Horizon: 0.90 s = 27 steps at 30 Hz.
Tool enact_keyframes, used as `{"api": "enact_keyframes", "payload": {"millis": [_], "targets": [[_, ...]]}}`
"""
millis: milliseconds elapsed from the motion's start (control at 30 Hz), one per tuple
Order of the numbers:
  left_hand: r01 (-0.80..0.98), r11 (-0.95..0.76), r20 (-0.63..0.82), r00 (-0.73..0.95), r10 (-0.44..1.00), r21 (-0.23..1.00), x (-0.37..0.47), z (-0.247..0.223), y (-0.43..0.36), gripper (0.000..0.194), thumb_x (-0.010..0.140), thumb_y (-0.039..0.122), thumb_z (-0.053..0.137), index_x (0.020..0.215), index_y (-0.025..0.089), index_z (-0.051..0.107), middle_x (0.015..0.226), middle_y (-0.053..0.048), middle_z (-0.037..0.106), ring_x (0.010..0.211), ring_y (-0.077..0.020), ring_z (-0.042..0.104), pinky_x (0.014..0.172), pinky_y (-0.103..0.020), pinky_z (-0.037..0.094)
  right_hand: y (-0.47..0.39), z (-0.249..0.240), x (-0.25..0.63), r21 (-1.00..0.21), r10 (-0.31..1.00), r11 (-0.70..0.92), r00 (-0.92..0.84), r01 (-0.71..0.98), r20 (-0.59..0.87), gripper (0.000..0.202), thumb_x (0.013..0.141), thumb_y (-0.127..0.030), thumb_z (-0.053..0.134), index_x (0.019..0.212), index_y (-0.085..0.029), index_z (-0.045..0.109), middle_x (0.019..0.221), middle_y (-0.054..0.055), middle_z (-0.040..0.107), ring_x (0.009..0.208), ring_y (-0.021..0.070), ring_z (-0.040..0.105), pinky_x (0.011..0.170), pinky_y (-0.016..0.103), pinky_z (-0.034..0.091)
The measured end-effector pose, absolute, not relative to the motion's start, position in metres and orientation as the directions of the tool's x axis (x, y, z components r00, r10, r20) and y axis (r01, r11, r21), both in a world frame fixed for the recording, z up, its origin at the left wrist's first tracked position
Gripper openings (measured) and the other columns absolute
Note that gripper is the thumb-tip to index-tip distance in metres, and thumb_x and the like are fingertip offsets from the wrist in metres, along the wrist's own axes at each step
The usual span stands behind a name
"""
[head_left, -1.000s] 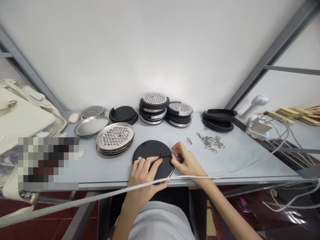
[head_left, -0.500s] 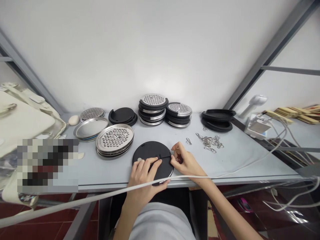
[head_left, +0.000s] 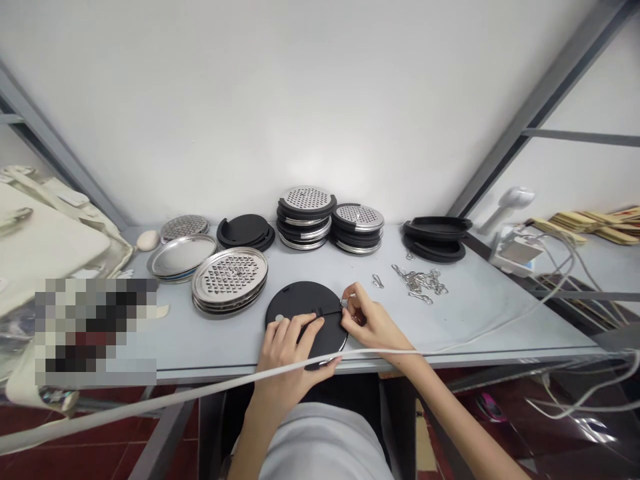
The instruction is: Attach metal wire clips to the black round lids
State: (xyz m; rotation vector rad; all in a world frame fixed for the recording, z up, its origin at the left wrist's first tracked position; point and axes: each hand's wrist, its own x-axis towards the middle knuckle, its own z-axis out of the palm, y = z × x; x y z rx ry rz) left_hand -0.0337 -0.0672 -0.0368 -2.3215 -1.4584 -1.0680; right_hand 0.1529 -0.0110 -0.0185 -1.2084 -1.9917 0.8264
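Observation:
A round black disc (head_left: 300, 297) lies near the table's front edge, with a slot running to its right rim and a pale round spot on its left. My left hand (head_left: 293, 343) grips its near side, fingers on top and thumb at the front rim, where a shiny metal edge shows. At the right rim my right hand (head_left: 365, 313) pinches a small metal wire clip (head_left: 344, 303) by the end of the slot; the fingertips hide most of it. Further right, one loose clip (head_left: 377, 281) and a pile of similar wire clips (head_left: 423, 281) lie on the table.
Perforated metal grater discs (head_left: 230, 275) are stacked at left, beside a plain metal disc (head_left: 183, 255). Black holders (head_left: 245, 230), two assembled stacks (head_left: 307, 217) and more black holders (head_left: 435, 239) line the wall. A white cable (head_left: 210, 387) crosses in front of my forearms.
Both hands stay almost in place on the disc. The metal piece at my right fingertips has shifted very slightly; the rest looks the same.

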Motion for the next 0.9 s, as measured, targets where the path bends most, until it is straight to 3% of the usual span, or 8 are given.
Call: {"api": "enact_keyframes", "payload": {"millis": [900], "targets": [[0.846,-0.494,0.670,0.249,0.699,0.201,-0.0334,-0.0364,-0.0671,0.038,0.080,0.044,0.065,0.110,0.020,0.065,0.106,-0.007,0.067,0.090,-0.0218,0.059,0.089,-0.040,0.040,-0.0118,-0.0147,0.1522,-0.799,0.912,0.354,-0.369,0.486,0.180,0.016,0.082,-0.021,0.044,0.098,-0.021,0.043,0.059,-0.009,0.033,0.051,0.0095,0.036,0.052,0.020,0.030]]}}
